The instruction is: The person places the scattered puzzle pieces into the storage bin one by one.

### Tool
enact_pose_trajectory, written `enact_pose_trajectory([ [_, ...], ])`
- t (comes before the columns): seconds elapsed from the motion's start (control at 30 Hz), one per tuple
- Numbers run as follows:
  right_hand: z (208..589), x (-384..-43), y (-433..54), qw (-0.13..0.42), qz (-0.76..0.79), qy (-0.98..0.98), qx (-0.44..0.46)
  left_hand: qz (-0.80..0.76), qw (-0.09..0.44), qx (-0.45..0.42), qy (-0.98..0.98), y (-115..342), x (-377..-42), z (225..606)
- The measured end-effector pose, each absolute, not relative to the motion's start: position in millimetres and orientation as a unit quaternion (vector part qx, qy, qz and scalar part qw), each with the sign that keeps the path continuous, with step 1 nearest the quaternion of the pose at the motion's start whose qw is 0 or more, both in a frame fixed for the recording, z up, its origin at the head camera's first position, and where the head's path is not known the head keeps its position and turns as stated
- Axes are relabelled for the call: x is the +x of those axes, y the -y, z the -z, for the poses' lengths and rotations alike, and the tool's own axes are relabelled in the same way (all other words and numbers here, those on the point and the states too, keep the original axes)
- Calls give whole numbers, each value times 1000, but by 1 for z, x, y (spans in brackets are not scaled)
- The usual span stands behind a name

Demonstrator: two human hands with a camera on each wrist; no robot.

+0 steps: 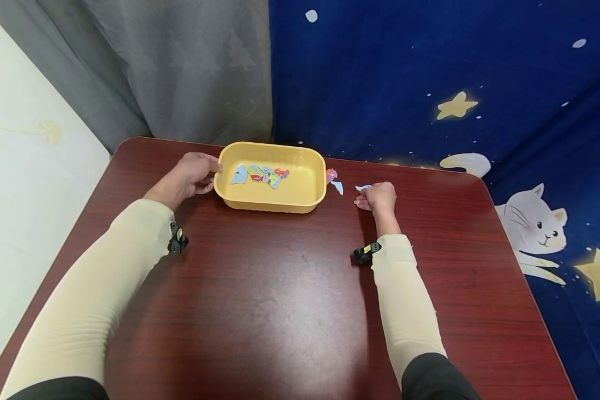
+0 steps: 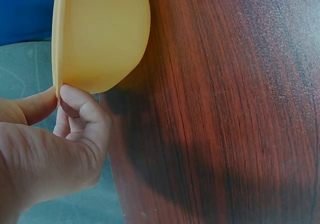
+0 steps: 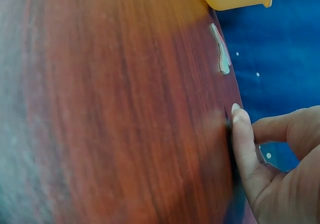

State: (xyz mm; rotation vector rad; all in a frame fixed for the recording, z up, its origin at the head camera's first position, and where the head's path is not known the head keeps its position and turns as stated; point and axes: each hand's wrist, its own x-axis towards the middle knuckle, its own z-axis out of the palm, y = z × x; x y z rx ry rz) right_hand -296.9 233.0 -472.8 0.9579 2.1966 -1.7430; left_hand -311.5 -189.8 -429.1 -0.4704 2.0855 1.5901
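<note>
My left hand [image 1: 195,171] pinches the left end of a yellow plastic basin [image 1: 270,204] at its rim, thumb on one side and curled fingers on the other. Inside the basin lie several flat, colourful puzzle pieces [image 1: 265,176], mostly light blue, green and red. Right of the basin, my right hand [image 1: 378,196] has a small light-blue puzzle piece [image 1: 363,188] at its pinched thumb and fingertips, close over the table. In the right wrist view the fingers [image 3: 244,134] hide that piece. Between basin and right hand lie a pink piece [image 1: 331,175] and a light-blue piece [image 1: 338,187].
The basin stands near the back edge of a dark red wooden table [image 1: 280,289]. Behind the table hang a grey curtain [image 1: 190,72] and a blue curtain [image 1: 380,78] with stars and a cat. A pale wall panel [image 1: 35,166] is at the left.
</note>
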Motion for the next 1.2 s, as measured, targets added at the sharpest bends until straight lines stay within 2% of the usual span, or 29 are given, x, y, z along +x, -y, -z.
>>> enact_pose_trajectory([
  [0.77,463,-293,-251,130,596,-728,314,-577,236,-180,-761,189,-312,429],
  [1.2,447,-303,-255,83,538,-786,293,-575,243,-185,-759,189,-314,429],
])
